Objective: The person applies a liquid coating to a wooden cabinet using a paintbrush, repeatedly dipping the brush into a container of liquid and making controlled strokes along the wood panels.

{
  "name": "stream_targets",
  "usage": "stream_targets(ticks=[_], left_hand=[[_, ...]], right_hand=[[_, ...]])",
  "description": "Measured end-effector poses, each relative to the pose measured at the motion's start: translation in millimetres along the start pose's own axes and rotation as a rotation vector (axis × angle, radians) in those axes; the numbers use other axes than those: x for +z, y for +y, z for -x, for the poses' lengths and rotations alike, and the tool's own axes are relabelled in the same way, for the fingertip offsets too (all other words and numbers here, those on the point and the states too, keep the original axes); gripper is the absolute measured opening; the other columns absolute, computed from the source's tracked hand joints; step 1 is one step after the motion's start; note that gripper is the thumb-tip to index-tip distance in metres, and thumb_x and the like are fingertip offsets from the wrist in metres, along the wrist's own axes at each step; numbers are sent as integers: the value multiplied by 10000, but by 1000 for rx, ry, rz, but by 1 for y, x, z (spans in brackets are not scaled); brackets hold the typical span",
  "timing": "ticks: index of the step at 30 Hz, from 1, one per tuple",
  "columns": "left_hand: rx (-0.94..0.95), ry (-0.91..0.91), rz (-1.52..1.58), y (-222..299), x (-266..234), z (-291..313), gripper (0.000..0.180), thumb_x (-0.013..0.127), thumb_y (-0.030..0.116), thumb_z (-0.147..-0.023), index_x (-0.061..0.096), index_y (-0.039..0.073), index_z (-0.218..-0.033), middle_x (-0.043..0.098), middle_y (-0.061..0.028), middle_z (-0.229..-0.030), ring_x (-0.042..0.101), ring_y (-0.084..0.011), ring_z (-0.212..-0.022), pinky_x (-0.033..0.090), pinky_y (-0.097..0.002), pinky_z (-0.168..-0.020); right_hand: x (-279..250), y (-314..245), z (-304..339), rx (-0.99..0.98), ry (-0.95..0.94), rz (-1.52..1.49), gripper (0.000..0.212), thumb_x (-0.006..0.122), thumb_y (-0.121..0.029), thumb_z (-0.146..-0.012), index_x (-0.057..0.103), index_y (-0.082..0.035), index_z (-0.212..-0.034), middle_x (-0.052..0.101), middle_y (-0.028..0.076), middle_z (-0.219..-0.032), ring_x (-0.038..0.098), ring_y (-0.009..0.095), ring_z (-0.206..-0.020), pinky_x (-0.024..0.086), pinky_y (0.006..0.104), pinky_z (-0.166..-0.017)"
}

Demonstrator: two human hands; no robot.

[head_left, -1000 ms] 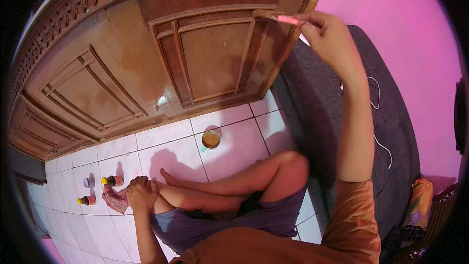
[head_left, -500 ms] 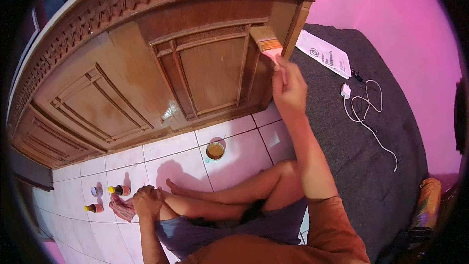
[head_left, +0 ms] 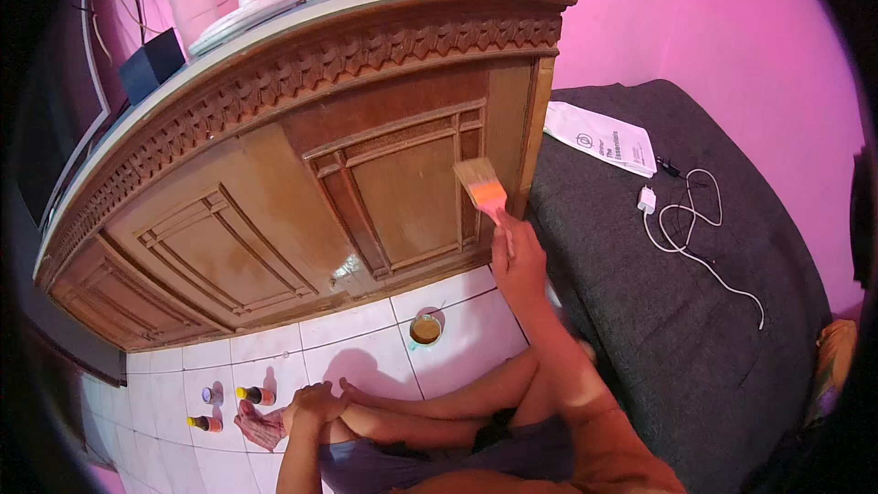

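Note:
My right hand [head_left: 519, 252] is closed around the pink handle of a wide paintbrush [head_left: 485, 188]. Its pale bristles point up and left, in front of the right-hand door panel of a carved brown wooden cabinet [head_left: 274, 160]; whether they touch the wood I cannot tell. Lower left, my left hand [head_left: 317, 402] lies over my bent knee with its fingers laid out, holding nothing visible. Below the cabinet a clear glass cup [head_left: 425, 330] of brown liquid stands on the white tiles.
Two dark yellow-capped bottles [head_left: 255, 395] and a small jar [head_left: 211, 394] are left of my knee, near a crumpled reddish cloth-like thing [head_left: 261, 425]. A dark grey mattress [head_left: 640, 311] on the right bears a white bag [head_left: 599, 137] and a white charger cable [head_left: 690, 252]. Fans stand atop the cabinet.
The brush has come down from the panel's upper right corner, to a lower place by its right side. My view has tilted up, showing the cabinet top. The left hand stays on the knee.

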State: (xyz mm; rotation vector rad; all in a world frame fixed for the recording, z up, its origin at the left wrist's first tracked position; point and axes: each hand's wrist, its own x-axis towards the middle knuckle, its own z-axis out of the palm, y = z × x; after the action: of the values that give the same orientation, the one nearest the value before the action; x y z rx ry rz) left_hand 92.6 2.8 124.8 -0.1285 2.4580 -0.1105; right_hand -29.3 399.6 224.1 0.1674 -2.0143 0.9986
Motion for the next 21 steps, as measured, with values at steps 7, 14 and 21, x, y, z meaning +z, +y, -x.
stream_targets(ticks=[7,14,21], left_hand=[[91,-145,-29,16,22,-55,800,419,653,-937,445,61,-1474,492,-189,-1482,450,-329,-1397,396,-479,-1119],[96,-21,-81,13,29,-34,708,512,604,-911,601,50,-1343,536,-184,-1440,523,-344,-1327,440,-443,-1091],[59,121,-104,35,25,-12,711,383,630,-948,647,72,-1301,598,-164,-1380,568,-305,-1287,426,-449,-1092]], right_hand=[[-8,37,104,350,30,-259,262,572,-112,-999,615,33,-1212,686,186,-1143,679,257,-1054,518,354,-918],[-10,48,119,580,-41,-311,316,608,-100,-942,570,-7,-1242,702,177,-1001,682,271,-875,529,379,-781],[-4,54,130,467,-18,-326,205,597,-86,-934,561,-43,-1131,709,112,-827,682,197,-755,523,324,-712]])
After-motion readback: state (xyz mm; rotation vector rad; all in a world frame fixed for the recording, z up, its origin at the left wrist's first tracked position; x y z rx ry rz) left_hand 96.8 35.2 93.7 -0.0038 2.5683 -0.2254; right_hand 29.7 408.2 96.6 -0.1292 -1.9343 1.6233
